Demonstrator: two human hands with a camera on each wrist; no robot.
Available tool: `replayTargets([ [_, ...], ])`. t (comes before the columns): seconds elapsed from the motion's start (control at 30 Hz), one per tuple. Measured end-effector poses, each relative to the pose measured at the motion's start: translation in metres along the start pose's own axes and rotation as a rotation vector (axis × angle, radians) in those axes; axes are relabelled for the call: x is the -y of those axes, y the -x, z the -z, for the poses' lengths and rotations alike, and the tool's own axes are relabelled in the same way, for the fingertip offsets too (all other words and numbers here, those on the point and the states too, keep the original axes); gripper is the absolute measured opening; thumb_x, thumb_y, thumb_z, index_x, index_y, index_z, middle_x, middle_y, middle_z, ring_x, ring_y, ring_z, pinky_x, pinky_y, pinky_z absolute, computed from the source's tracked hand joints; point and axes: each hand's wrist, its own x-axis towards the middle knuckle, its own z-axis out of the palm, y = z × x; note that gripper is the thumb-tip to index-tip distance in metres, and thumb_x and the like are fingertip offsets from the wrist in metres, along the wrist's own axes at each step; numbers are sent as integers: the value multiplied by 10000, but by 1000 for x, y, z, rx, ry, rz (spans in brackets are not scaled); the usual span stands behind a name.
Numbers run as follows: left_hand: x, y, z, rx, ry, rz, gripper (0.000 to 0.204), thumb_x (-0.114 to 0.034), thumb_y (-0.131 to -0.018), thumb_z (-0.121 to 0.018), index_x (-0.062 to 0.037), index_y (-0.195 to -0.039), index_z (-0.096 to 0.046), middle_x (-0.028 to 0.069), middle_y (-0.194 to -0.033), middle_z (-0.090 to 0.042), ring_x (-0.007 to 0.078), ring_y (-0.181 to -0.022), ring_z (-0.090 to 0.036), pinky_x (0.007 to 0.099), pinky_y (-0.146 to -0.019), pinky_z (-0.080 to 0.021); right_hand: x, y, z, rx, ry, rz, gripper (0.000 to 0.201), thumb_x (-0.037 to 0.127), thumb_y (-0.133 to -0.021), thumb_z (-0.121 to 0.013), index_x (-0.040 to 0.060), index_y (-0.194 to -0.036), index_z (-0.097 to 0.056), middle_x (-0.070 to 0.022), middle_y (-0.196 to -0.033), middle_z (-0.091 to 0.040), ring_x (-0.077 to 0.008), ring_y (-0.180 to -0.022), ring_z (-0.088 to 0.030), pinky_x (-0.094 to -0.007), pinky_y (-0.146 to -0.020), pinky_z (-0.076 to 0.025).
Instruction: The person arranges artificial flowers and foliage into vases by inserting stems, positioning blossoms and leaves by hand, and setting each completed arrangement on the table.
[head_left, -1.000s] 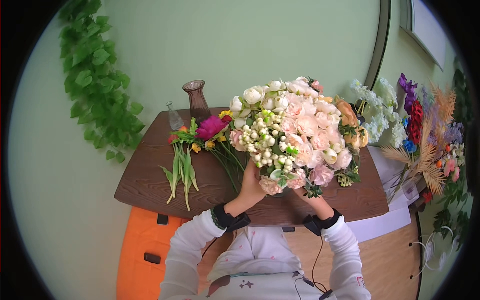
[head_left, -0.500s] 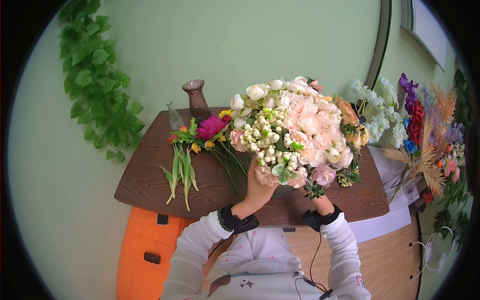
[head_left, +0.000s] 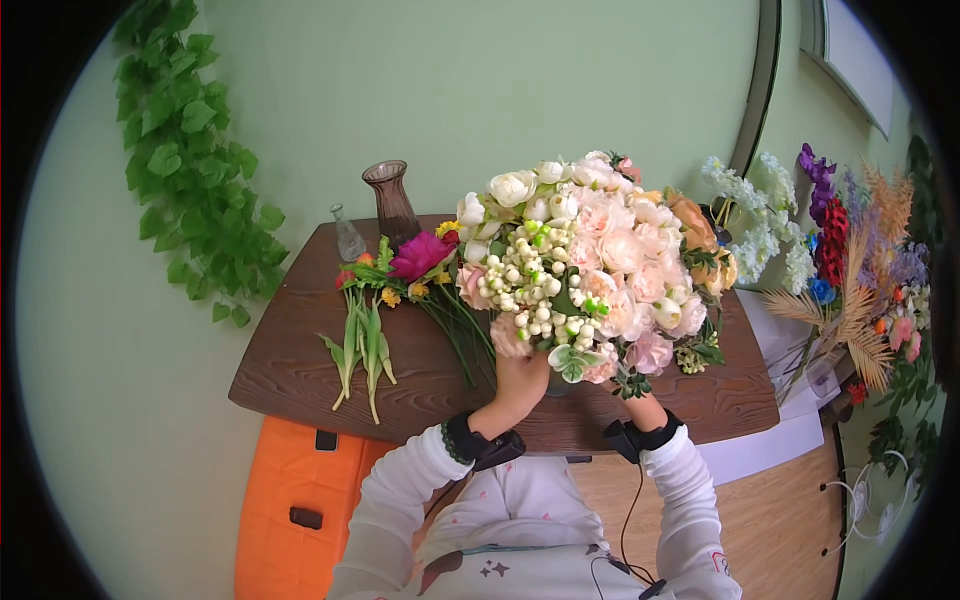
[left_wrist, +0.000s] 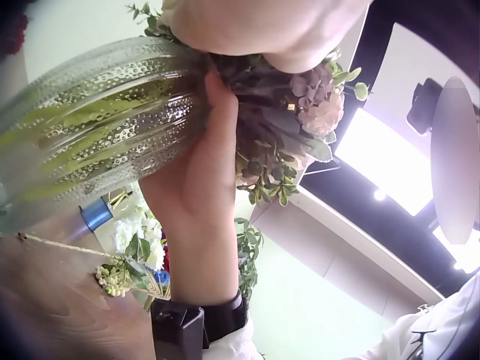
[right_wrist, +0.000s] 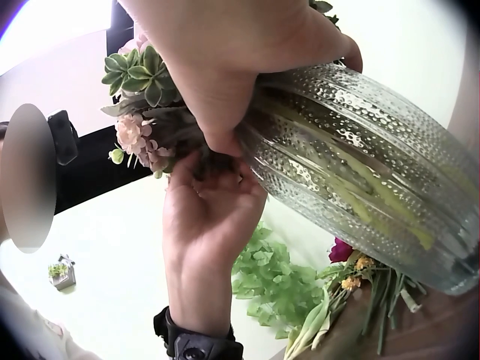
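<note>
A large bouquet (head_left: 612, 262) of pale pink, white and peach flowers with white berries fills a ribbed clear glass vase (right_wrist: 360, 169), whose green stems show through. The right hand (head_left: 640, 406) grips the vase neck, its thumb along the glass in the left wrist view. Under the blossoms at the lower left is the left hand (head_left: 522, 385); in the right wrist view its fingers curl against the dark stems just above the neck. The flowers hide most fingers of both hands in the head view.
On the brown table (head_left: 290, 365) at left lie tulip stems (head_left: 352, 345) and a magenta flower (head_left: 421, 256). Behind them stand a purple glass vase (head_left: 393, 205) and a small clear one (head_left: 348, 238). More colourful flowers (head_left: 832, 245) are at the right.
The left hand has shifted slightly right and turned beneath the bouquet. Flowers at the lower left front have shifted a little, and the right hand has hardly moved.
</note>
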Motion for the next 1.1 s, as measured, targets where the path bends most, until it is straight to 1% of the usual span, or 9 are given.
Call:
replayTargets([
  [0.07,1,0,-2,15,91,51,396,70,-788,-491,22,-1173,-417,111,-1124,-505,163,-1037,-498,289,-858,-407,0,4,-2,-5,-22,-8,291,153,-761,-630,32,-1006,-532,-115,-1062,-524,-274,-982,-509,-389,-868,-395],
  [0.13,-10,-3,-5,-83,404,234,285,72,-830,-414,28,-1103,-481,96,-1057,-547,145,-968,-530,278,-812,-421,-2,-3,-3,-7,-48,-16,289,153,-761,-630,32,-1004,-532,-115,-1061,-524,-274,-981,-509,-389,-868,-395],
  [0.27,14,-4,-1,-49,379,247,257,61,-850,-414,27,-1093,-490,70,-1034,-564,132,-937,-545,268,-799,-428,-3,-4,-8,-11,-96,-32,285,154,-762,-629,32,-1001,-533,-116,-1060,-524,-275,-980,-510,-389,-866,-396],
  [0.5,-4,-4,1,81,338,185,364,88,-816,-464,5,-1168,-428,70,-1148,-494,140,-1048,-488,267,-877,-397,-10,-3,-6,-11,-177,-60,280,156,-763,-627,33,-996,-534,-117,-1057,-525,-275,-978,-512,-390,-864,-397],
  [0.73,-2,0,6,89,415,176,401,39,-808,-509,6,-1193,-403,72,-1160,-470,149,-1083,-458,285,-910,-373,-12,-3,-13,-24,-258,-84,274,158,-764,-625,33,-991,-536,-118,-1055,-526,-276,-975,-514,-391,-861,-398],
  [0.83,12,4,14,158,309,143,447,-34,-790,-576,8,-1197,-396,87,-1186,-444,160,-1065,-447,297,-914,-355,-14,-3,-14,-30,-295,-95,271,159,-764,-624,34,-989,-536,-118,-1054,-526,-276,-974,-515,-391,-860,-399],
  [0.9,33,10,20,252,-57,120,518,-95,-764,-632,7,-1206,-383,96,-1194,-426,171,-1021,-449,298,-890,-350,-15,-2,-14,-33,-321,-101,270,159,-764,-623,34,-987,-537,-118,-1053,-526,-276,-973,-515,-391,-860,-399],
  [1.0,32,12,22,276,154,166,536,-129,-762,-641,4,-1210,-378,105,-1182,-422,177,-1003,-442,290,-862,-353,-16,-6,-16,-44,-354,-111,267,160,-765,-622,34,-985,-537,-119,-1052,-526,-276,-972,-516,-391,-859,-399],
  [1.1,20,8,29,286,114,214,542,-130,-776,-622,6,-1228,-356,112,-1167,-420,182,-1056,-416,287,-868,-347,-14,-14,-23,-52,-388,-121,265,161,-765,-622,34,-983,-538,-119,-1051,-526,-276,-971,-517,-392,-858,-400],
])
